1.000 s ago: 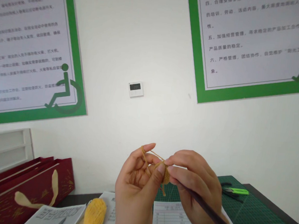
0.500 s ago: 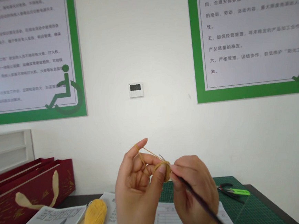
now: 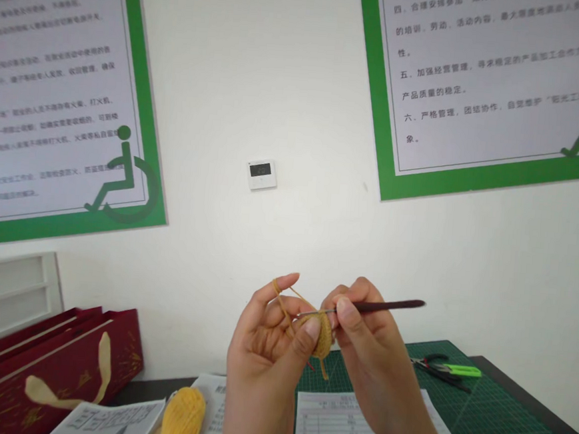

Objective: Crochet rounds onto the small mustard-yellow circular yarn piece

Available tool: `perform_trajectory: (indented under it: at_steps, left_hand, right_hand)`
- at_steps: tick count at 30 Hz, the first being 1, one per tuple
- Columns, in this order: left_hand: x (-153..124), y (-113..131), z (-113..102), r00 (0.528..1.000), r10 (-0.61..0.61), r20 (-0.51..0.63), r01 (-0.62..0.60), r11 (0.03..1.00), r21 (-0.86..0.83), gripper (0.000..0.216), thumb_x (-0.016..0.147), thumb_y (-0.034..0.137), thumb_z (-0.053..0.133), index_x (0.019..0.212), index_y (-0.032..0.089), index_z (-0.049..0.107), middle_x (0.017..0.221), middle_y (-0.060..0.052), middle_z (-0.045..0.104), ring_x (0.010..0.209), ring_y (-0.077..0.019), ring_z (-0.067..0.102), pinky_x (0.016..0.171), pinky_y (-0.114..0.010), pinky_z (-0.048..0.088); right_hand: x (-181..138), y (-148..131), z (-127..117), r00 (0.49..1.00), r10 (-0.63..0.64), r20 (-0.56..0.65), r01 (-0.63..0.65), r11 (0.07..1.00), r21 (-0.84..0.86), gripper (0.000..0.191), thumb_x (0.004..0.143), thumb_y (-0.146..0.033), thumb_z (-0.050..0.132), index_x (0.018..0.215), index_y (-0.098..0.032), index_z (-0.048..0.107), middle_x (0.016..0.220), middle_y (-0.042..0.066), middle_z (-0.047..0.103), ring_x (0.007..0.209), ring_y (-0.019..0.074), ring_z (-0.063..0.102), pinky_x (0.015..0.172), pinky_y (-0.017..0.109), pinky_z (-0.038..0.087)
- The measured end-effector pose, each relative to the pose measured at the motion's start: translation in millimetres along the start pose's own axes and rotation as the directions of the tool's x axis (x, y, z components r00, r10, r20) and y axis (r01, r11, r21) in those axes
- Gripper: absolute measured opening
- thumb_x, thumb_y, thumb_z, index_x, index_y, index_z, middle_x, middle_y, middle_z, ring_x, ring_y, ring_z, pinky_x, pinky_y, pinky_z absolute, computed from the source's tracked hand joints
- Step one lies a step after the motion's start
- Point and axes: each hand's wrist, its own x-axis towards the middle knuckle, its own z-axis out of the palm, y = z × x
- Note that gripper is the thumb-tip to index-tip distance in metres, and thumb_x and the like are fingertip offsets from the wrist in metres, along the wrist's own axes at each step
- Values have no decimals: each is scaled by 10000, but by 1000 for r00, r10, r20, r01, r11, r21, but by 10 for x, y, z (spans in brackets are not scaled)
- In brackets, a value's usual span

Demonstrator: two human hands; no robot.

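Note:
My left hand [image 3: 266,349] is raised in front of me. Its thumb and fingers pinch a small mustard-yellow crochet piece [image 3: 324,337], and a strand of yellow yarn [image 3: 288,296] runs over the raised index finger. My right hand [image 3: 364,346] grips a dark crochet hook [image 3: 377,307]. The hook lies nearly level, its metal tip at the crochet piece and its handle pointing right. A ball of yellow yarn [image 3: 183,417] lies on the table below my left hand.
A green cutting mat [image 3: 484,419] covers the table's right part, with green-handled pliers [image 3: 450,370] on it. Printed sheets [image 3: 338,425] lie under my hands. Dark red gift bags [image 3: 37,364] lean at the left. Green-framed posters and a small thermostat [image 3: 261,173] hang on the white wall.
My right hand has turned the hook from pointing down-right to lying almost level, handle out to the right. My left hand keeps its pinch on the crochet piece.

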Motion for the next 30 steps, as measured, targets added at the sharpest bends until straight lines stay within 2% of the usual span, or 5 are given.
perform_trajectory:
  at_steps: [7, 11, 16, 21, 30]
  left_hand:
    - [-15, 28, 43, 979, -204, 23, 205, 964, -172, 538, 746, 82, 824, 1256, 172, 676, 795, -15, 679, 683, -105, 635, 657, -195, 519]
    - [22, 77, -12, 917, -373, 143, 399, 860, -318, 516, 742, 45, 813, 1240, 115, 698, 820, -41, 683, 746, -123, 681, 767, -229, 563]
    - [-4, 89, -43, 923, -343, 176, 385, 847, -367, 357, 802, 22, 749, 1129, 167, 753, 835, -52, 702, 764, -128, 682, 757, -240, 562]
    - [-19, 65, -46, 983, -169, 66, 178, 967, -183, 295, 802, 94, 795, 1076, 202, 770, 798, -23, 689, 728, -104, 633, 712, -201, 523]
    - [-31, 59, 66, 994, -70, -90, 67, 997, -39, 286, 741, 129, 842, 1008, 219, 792, 783, -8, 665, 712, -105, 604, 663, -195, 481]
  right_hand:
    - [-34, -4, -136, 579, -698, 421, 774, 308, -553, 340, 839, 33, 639, 1074, -206, 690, 857, 20, 662, 792, 164, 618, 707, 318, 514]
    - [-82, 89, -13, 814, -581, -26, 551, 784, -285, 126, 1001, -164, 532, 1034, -239, 627, 782, -5, 631, 709, 144, 626, 606, 270, 494]
    - [-69, 9, 93, 972, -209, -110, 221, 969, 114, 253, 1049, -312, 444, 842, -231, 563, 646, -27, 555, 574, 126, 532, 532, 247, 441]
    - [-25, 16, 94, 996, 74, -46, -61, 970, 237, 280, 981, -403, 590, 787, -203, 579, 698, -22, 556, 612, 103, 522, 590, 229, 458]
    - [-36, 113, 60, 981, -159, -115, 157, 987, -19, 105, 980, -344, 621, 928, -253, 619, 845, -12, 710, 811, 143, 658, 764, 285, 515]
